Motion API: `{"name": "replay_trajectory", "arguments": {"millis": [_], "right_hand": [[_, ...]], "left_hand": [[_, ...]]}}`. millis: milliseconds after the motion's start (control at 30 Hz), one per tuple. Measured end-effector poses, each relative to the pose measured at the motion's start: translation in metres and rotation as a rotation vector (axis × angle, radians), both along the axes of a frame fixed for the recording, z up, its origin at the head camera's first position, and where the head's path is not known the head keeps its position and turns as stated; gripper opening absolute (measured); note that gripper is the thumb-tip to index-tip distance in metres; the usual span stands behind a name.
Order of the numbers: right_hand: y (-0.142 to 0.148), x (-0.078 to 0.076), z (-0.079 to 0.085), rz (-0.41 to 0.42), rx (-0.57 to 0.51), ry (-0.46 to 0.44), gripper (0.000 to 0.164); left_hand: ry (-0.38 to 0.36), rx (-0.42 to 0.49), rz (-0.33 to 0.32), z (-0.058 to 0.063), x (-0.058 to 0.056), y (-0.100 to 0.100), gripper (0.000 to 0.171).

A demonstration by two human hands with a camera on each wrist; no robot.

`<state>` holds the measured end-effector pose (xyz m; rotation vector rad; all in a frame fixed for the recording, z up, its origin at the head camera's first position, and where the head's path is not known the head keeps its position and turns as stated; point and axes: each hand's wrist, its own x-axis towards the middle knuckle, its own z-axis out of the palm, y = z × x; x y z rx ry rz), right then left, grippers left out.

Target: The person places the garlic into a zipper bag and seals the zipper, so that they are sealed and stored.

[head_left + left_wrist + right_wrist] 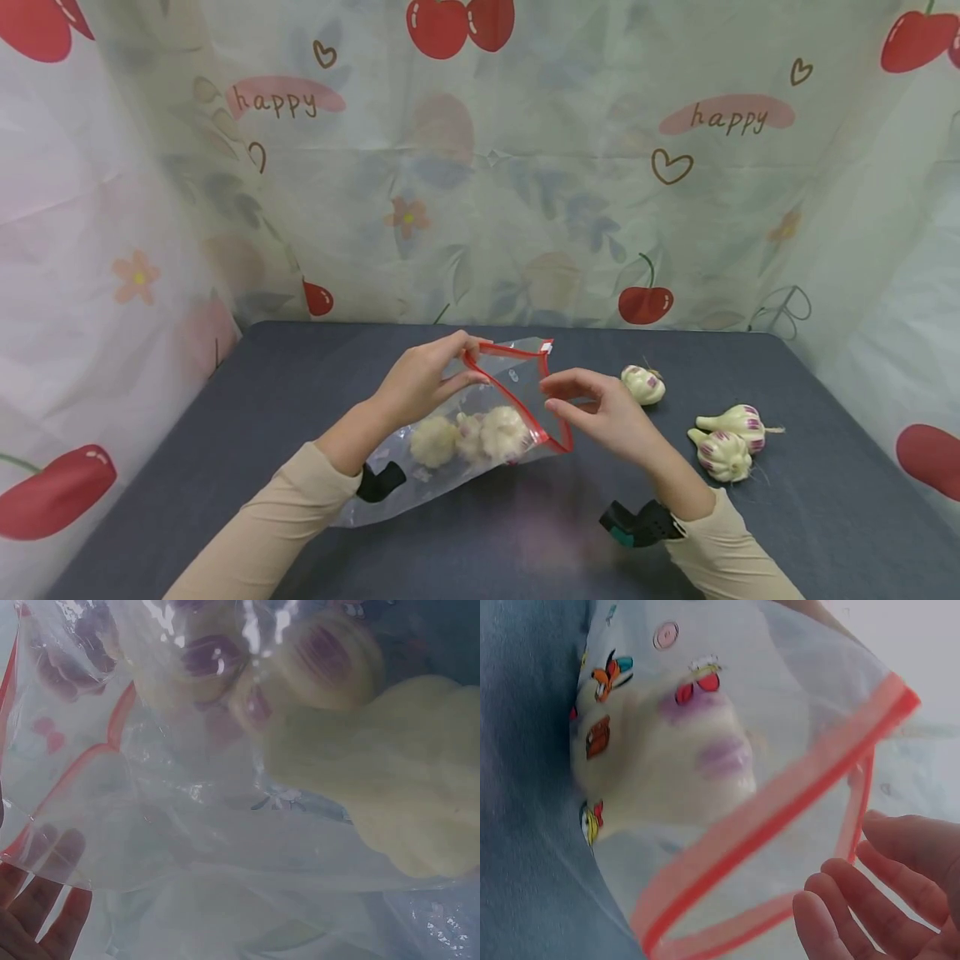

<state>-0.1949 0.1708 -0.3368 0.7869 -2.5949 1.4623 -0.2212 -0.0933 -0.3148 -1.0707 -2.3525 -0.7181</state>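
Observation:
A clear zip bag with a red-edged mouth lies tilted on its side, its mouth spread wide toward the right. Several garlic bulbs show through its plastic; one bulb lies behind the cartoon prints in the right wrist view. My left hand pinches the upper rim between thumb and fingers; only some fingers appear in the left wrist view. Just outside the mouth is my right hand, fingers loosely bent and holding nothing. Whether its fingertips touch the red strip I cannot tell.
To the right on the dark table, one loose garlic bulb lies behind my right hand. Two more, a rear bulb and a front bulb, lie together farther right. A printed curtain surrounds the table's back and sides.

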Motion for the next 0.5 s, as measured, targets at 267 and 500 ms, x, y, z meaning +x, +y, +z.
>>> {"name": "replay_trajectory", "arguments": {"millis": [267, 500], "right_hand": [[0.014, -0.004, 0.0, -0.07, -0.003, 0.027, 0.027], [0.027, -0.009, -0.001, -0.161, 0.007, 0.044, 0.027]], "left_hand": [[0.004, -0.004, 0.0, -0.001, 0.0, 0.0, 0.029], [0.001, -0.006, 0.007, -0.001, 0.001, 0.0, 0.029]]}}
